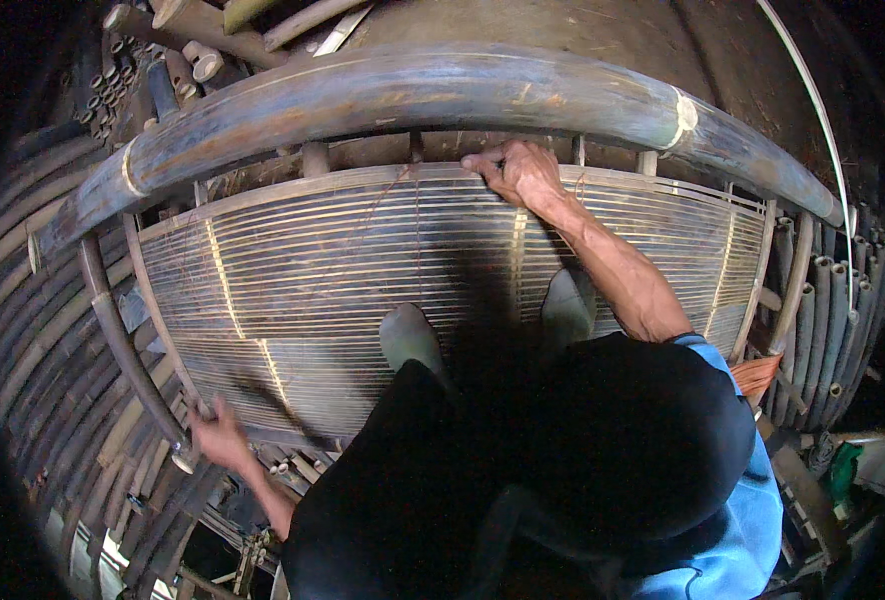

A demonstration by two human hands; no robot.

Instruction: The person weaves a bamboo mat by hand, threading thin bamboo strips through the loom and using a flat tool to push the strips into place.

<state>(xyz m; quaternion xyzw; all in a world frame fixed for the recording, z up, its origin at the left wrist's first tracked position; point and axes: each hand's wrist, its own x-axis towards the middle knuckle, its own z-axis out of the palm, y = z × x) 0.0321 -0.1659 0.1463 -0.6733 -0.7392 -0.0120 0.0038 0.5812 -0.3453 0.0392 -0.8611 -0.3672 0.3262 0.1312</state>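
Beneath me lies a slatted bamboo bench [353, 275], its long thin strips running left to right, crossed by pale bindings. My right hand [528, 172] is at the far edge, right of the middle, its fingers curled over the edge strip. Their tips are partly hidden. Thin reddish strands [388, 200] lie over the slats left of that hand. At the near left corner, beside the end of a side strip, is my left hand [221, 437]. Motion smears its fingers, so their grip is unclear. Two grey shoes [411, 338] rest on the slats.
A thick bamboo pole [413, 95] curves across beyond the bench, joined to it by short pegs. Stacked bamboo poles [58, 330] fill the left side. More dark poles [823, 330] stand at the right. An orange-brown bundle of strands [758, 375] hangs at the right end.
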